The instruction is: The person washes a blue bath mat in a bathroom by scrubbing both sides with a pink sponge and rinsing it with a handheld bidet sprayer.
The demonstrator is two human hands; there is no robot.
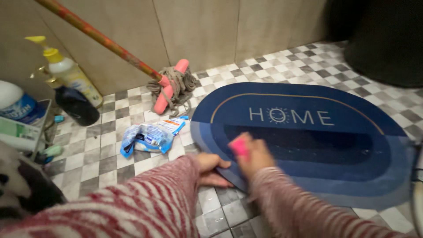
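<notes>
A blue oval floor mat [335, 154] with a lighter blue border lies on the checkered tile floor. My left hand [212, 168] presses flat on the mat's near left edge, fingers spread over its rim. My right hand [252, 155], blurred with motion, is closed around a small pink object [239, 146] and rests on the mat's near left part. Both arms wear red-and-white striped sleeves.
A mop [172, 86] with a pink head and red-orange handle leans against the tiled wall. A crumpled blue plastic packet [147, 137] lies left of the mat. Pump bottles [72, 77] and a dark bottle [77, 105] stand at the far left. A dark round container [387, 48] fills the top right.
</notes>
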